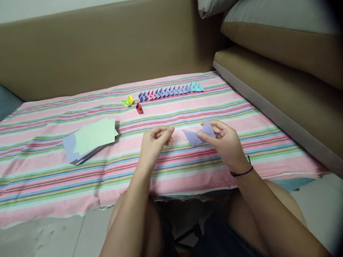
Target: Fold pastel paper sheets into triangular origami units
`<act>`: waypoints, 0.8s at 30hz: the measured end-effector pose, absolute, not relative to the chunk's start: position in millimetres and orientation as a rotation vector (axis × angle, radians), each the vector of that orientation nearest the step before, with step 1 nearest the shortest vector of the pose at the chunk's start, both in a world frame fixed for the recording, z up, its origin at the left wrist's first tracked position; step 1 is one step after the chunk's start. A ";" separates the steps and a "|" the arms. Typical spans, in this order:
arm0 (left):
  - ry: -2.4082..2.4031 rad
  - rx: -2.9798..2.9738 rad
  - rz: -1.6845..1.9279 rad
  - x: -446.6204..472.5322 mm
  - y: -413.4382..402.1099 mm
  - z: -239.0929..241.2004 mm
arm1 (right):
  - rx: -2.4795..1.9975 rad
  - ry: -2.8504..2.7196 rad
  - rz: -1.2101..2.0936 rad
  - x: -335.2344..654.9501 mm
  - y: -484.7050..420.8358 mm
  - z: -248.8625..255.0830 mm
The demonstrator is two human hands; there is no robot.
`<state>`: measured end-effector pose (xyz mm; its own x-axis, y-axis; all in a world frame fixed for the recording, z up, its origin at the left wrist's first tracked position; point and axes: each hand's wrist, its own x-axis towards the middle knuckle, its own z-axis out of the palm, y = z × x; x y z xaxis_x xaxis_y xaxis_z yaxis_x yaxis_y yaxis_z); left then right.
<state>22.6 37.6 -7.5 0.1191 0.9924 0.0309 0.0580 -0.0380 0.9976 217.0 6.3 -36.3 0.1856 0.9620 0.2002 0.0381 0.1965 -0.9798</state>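
My right hand (226,144) pinches a folded lilac origami paper (197,137) between thumb and fingers, above the striped cloth. Two pointed flaps show on the paper, one aimed up and one to the left. To its left is my left hand (160,137), apart from the paper. Its fingers are curled and the thumb meets the index finger, with nothing visible between them. Beyond the hands lies a row of small folded paper pieces (171,91) in purple, pink and turquoise. Near the row's left end are a yellow-green folded piece (128,101) and a dark red one (139,107).
A stack of paper sheets (95,135), pale green on top with lilac beneath, lies left of my hands. The striped cloth (66,189) covers the seat. A tan backrest (107,46) rises behind, and stacked cushions (278,89) stand at the right.
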 end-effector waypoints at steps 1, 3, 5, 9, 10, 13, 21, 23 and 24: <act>1.116 1.282 1.025 28.2 35.0 -7.6 | -1.162 -1.212 0.811 213.8 4.9 -35.9; 1.018 1.184 0.898 39.0 30.1 -8.6 | -1.159 -1.338 0.559 207.6 1.5 -34.8; 0.934 1.131 0.871 46.0 27.3 -10.8 | -1.112 -1.498 0.365 203.5 -1.5 -33.6; 0.940 1.186 0.989 45.4 28.7 -15.7 | -0.984 -1.755 0.251 203.8 -2.0 -32.5; 0.961 1.204 1.025 43.6 29.7 -16.2 | -0.975 -1.775 0.256 205.2 -1.3 -32.1; 1.004 1.226 1.124 39.2 31.3 -15.0 | -0.995 -1.742 0.345 210.7 1.0 -30.3; 1.069 1.321 1.181 39.9 28.1 -9.9 | -1.004 -1.533 0.722 216.4 3.7 -30.9; 1.051 1.365 1.187 40.5 28.6 -11.9 | -1.000 -1.410 0.849 214.7 4.7 -33.1; 1.035 1.381 1.193 40.8 29.1 -13.2 | -1.009 -1.347 0.905 213.9 5.0 -34.1</act>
